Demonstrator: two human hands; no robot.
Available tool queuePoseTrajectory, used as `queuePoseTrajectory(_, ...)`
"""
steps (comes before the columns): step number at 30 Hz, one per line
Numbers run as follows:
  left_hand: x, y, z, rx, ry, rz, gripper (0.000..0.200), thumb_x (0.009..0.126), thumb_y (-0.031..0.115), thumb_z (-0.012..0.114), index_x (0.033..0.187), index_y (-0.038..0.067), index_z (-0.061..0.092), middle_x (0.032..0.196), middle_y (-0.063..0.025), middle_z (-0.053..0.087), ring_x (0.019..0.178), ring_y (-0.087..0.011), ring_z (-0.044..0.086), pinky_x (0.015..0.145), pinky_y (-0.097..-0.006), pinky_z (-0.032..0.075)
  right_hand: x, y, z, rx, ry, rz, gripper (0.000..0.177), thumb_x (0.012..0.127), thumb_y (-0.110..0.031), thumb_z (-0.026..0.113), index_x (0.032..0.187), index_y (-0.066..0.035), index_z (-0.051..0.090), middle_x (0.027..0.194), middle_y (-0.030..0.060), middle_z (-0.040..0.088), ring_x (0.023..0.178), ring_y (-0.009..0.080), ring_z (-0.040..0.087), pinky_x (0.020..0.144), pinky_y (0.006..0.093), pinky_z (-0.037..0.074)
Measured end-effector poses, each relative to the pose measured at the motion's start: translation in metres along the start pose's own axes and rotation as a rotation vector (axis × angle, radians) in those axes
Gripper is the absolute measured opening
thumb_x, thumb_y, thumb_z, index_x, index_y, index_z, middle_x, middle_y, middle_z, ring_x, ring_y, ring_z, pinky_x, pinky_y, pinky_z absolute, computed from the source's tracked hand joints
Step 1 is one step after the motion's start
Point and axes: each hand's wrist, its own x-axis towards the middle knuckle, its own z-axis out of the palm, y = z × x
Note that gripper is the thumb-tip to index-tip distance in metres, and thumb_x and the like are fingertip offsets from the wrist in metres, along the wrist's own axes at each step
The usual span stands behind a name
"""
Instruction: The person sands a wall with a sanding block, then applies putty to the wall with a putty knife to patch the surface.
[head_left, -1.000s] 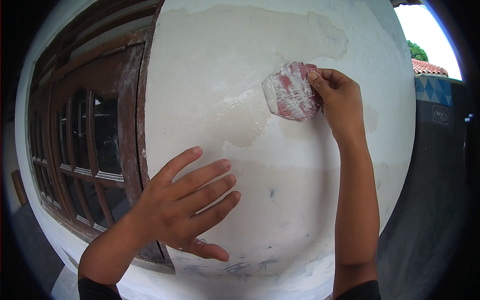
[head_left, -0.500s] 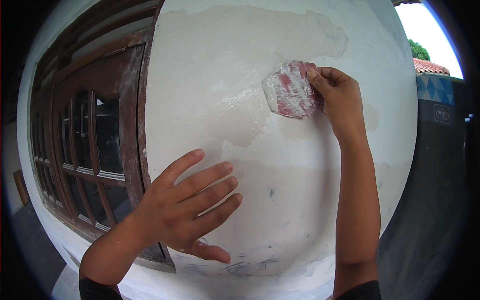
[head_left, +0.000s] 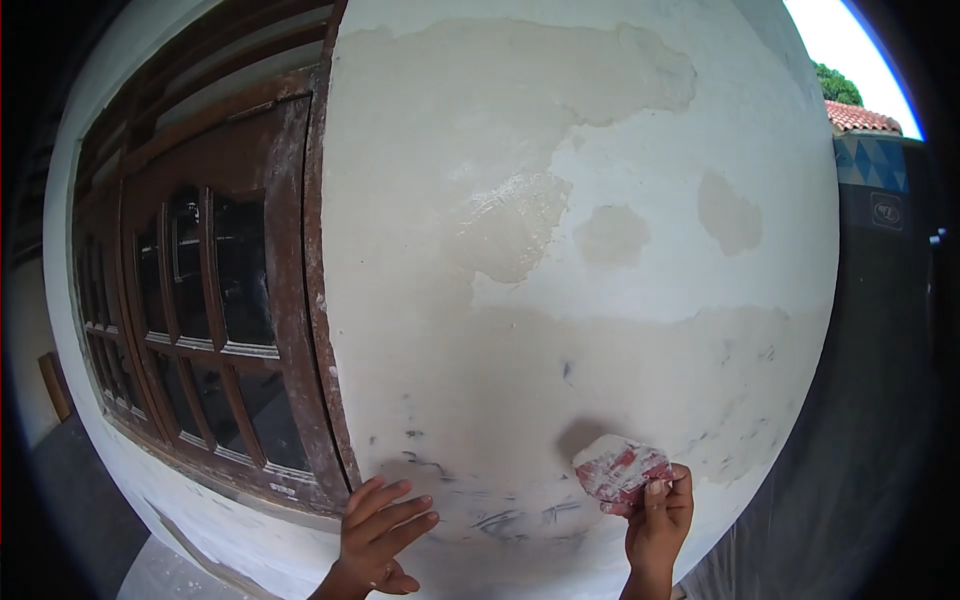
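Observation:
My right hand [head_left: 661, 520] pinches a red, flat putty spreader [head_left: 622, 470] by its right edge, thumb on the near face. White paste is smeared across most of it. The spreader is low in front of the wall [head_left: 640, 290], and a shadow falls on the wall at its upper left. Lower left, my left hand [head_left: 380, 535] holds nothing, its fingers apart close by the wall. Higher up, a wet, shiny patch of filler [head_left: 515, 225] has an uneven edge, with duller beige patches around it.
A brown wooden window [head_left: 215, 300] with glass panes fills the left side, its frame worn and spotted white. Dark scuffs [head_left: 500, 520] mark the lower wall. To the right hangs a dark sheet [head_left: 880, 330] with a blue patterned band; a tiled roof [head_left: 860, 117] shows beyond.
My right hand has brought the spreader down from the upper wall, uncovering the patches there. My left hand has also dropped lower, still spread. The view has shifted slightly.

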Motion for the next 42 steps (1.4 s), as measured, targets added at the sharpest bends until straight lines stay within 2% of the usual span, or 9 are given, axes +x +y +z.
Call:
queuePoseTrajectory(3,-0.051,0.007,0.023,-0.123,0.015,-0.178,0.085,0.098,0.071,0.023,0.101,0.004,0.075,0.105,-0.0114,0.074,0.113,-0.0328,0.064,0.101,-0.0470,0.044,-0.063,0.044,-0.047,0.068,0.043,0.329,0.027,0.102,-0.016,0.053,0.124,0.000,0.049,0.114,0.0170,0.065,0.089,0.0256,0.072,0.068,0.0403,0.064)
queuePoseTrajectory(5,-0.094,0.010,0.037,-0.336,0.026,-0.246,0.075,0.099,0.066,0.033,0.119,0.004,0.070,0.120,-0.0177,0.069,0.121,-0.0383,0.059,0.107,-0.0529,0.041,-0.111,0.046,-0.053,0.026,0.091,0.582,0.029,0.104,-0.036,0.050,0.109,-0.011,0.063,0.090,0.0045,0.066,0.088,0.0237,0.066,0.082,0.0463,0.059)
queuePoseTrajectory(11,-0.174,0.050,0.030,-0.481,-0.162,-0.396,0.062,0.103,0.055,0.038,0.119,0.004,0.070,0.120,-0.0134,0.069,0.119,-0.0366,0.060,0.101,-0.0496,0.045,-0.214,0.053,-0.071,0.305,0.274,0.905,0.035,0.104,-0.043,0.046,0.109,-0.014,0.064,0.089,0.0030,0.069,0.082,0.0198,0.068,0.074,0.0382,0.058)
queuePoseTrajectory(23,-0.235,0.098,-0.013,-0.607,-0.338,-0.601,0.058,0.105,0.050,0.038,0.117,0.004,0.070,0.118,-0.0145,0.070,0.117,-0.0376,0.061,0.099,-0.0496,0.047,-0.289,0.018,-0.087,0.315,0.350,0.904,0.035,0.099,-0.049,0.053,0.100,-0.017,0.067,0.085,0.0065,0.073,0.082,0.0252,0.072,0.074,0.0469,0.061)
queuePoseTrajectory(31,-0.230,0.150,0.043,-0.637,-0.248,-0.695,0.061,0.104,0.053,0.038,0.118,0.004,0.070,0.118,-0.0167,0.070,0.115,-0.0383,0.062,0.097,-0.0511,0.047,-0.277,0.002,-0.150,0.124,0.165,0.866,0.034,0.098,-0.052,0.053,0.103,-0.020,0.066,0.087,0.0066,0.073,0.084,0.0277,0.071,0.082,0.0543,0.058)
queuePoseTrajectory(33,-0.225,0.170,0.070,-0.665,-0.202,-0.749,0.062,0.102,0.057,0.039,0.118,0.005,0.070,0.118,-0.0163,0.070,0.115,-0.0373,0.062,0.098,-0.0516,0.047,-0.248,-0.019,-0.171,0.363,0.235,1.059,0.037,0.099,-0.052,0.053,0.109,-0.020,0.068,0.088,0.0056,0.073,0.087,0.0276,0.071,0.085,0.0568,0.057)
queuePoseTrajectory(34,-0.213,0.182,0.083,-0.577,-0.256,-0.788,0.082,0.100,0.067,0.024,0.107,0.001,0.072,0.107,-0.0144,0.073,0.114,-0.0337,0.064,0.099,-0.0444,0.047,-0.230,-0.036,-0.172,0.368,0.334,1.059,0.035,0.101,-0.036,0.051,0.120,-0.008,0.058,0.102,0.0128,0.069,0.089,0.0290,0.071,0.080,0.0506,0.060)
queuePoseTrajectory(35,-0.210,0.191,0.095,-0.587,-0.266,-0.778,0.080,0.100,0.066,0.025,0.112,0.000,0.070,0.109,-0.0161,0.072,0.114,-0.0336,0.064,0.101,-0.0441,0.047,-0.221,-0.052,-0.179,0.371,0.450,1.056,0.037,0.104,-0.021,0.048,0.132,0.003,0.049,0.116,0.0200,0.066,0.091,0.0305,0.072,0.076,0.0444,0.063)
queuePoseTrajectory(42,-0.209,0.253,0.188,-0.680,-0.468,-0.898,0.070,0.100,0.060,0.035,0.117,0.002,0.069,0.120,-0.0182,0.068,0.122,-0.0385,0.058,0.104,-0.0473,0.043,-0.217,-0.080,-0.337,-0.507,0.446,0.915,0.045,0.104,-0.035,0.050,0.118,0.006,0.063,0.097,0.0133,0.070,0.081,0.0227,0.072,0.067,0.0351,0.062)
